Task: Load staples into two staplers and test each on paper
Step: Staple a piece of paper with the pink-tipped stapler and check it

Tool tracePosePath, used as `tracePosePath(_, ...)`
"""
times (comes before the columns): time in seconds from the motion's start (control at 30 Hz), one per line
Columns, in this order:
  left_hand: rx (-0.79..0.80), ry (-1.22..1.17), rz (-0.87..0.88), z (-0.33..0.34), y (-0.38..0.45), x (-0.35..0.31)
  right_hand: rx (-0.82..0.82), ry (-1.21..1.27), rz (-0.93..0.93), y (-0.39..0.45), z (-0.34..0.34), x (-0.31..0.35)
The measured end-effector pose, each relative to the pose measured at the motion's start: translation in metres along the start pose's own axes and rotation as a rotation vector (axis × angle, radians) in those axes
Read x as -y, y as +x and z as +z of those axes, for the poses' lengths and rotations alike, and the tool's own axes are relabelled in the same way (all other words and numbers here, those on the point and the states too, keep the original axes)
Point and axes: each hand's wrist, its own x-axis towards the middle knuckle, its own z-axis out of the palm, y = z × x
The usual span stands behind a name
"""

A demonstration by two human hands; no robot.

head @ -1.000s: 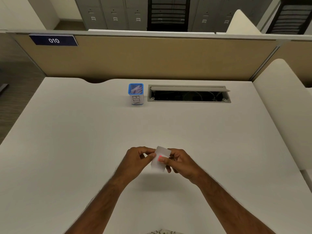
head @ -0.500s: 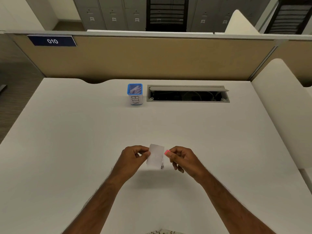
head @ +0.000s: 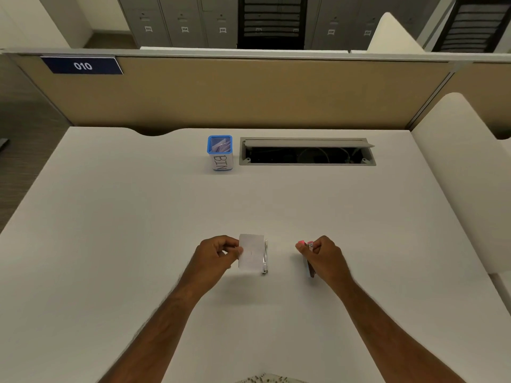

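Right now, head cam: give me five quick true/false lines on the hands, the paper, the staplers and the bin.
1. The left hand pinches the paper slip. True.
2. The right hand grips the pink stapler. True.
3. The pink stapler is clamped on the paper slip. False: they are apart, one in each hand.
4. The blue bin sits right of the cable hatch. False: it sits left of it.
5. A silver stapler shows just right of the slip. True.
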Motion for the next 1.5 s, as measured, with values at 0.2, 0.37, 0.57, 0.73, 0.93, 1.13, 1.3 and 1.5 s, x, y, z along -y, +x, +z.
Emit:
tracePosePath(0.2, 0.009, -0.002, -0.01, 0.001, 0.0, -0.003, -0.007, -0.154, -0.042, 0.014, 0.002, -0.005)
tracePosePath(0.37, 0.008, 0.009, -0.006, 0.001, -0.001, -0.005, 0.012, -0.18, -0.056, 0.02, 0.006, -0.005)
tracePosePath(0.57, 0.011, 0.012, -0.009, 0.003, -0.001, -0.006, 0.022, -0.179, -0.057, 0.024, 0.007, 0.001)
tracePosePath(0.73, 0.018, 0.003, -0.018, 0.004, -0.001, -0.006, 0.045, -0.212, -0.032, 0.026, 0.007, 0.001)
tracePosePath(0.93, 0.016, 0.029, -0.017, 0.004, -0.001, -0.01, 0.051, -0.152, -0.002, 0.028, 0.007, 0.001)
tracePosePath(1.13, 0.021, -0.017, -0.045, 0.005, -0.007, -0.014, 0.009, -0.075, -0.186, 0.007, -0.002, 0.011)
tracePosePath(1.3, -0.01, -0.098, -0.072, 0.007, -0.015, -0.026, 0.199, 0.178, -0.287, -0.021, -0.01, 0.043)
tracePosePath(1.5, -0.094, -0.226, -0.119, 0.006, -0.023, -0.042, 0.467, 0.501, -0.189, -0.057, -0.017, 0.088)
